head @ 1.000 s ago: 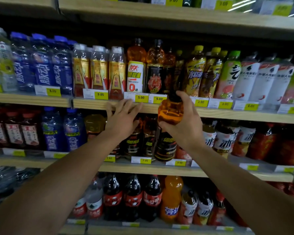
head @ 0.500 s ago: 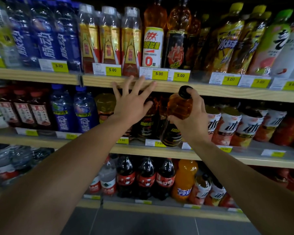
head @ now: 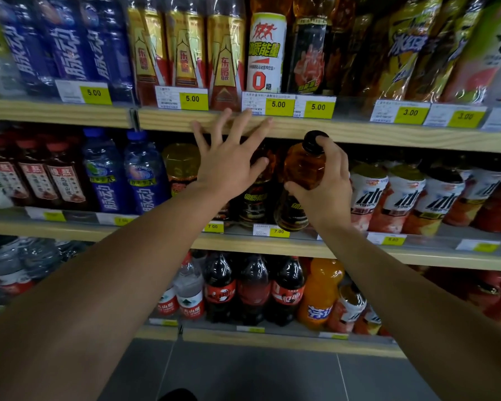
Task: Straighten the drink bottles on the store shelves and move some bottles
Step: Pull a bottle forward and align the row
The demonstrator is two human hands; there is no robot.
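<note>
Head view: three shelves in shot, all stocked. Right hand [head: 327, 183] has its fingers [head: 334, 149] wrapped round the neck of an amber bottle [head: 301, 169] with a black cap [head: 314, 140], tilted, at the front of the middle shelf [head: 272, 247]. Left hand [head: 229, 166] is empty, fingers spread, tips overlapping the upper shelf edge [head: 359, 134]; contact can't be told. Behind the hands, two dark-label bottles [head: 255, 198]. Left of them: a yellow-cap bottle [head: 181, 166], two blue bottles [head: 125, 175], three red-cap teas [head: 38, 175]. Bottom shelf: three colas [head: 252, 287], one orange soda [head: 318, 293].
</note>
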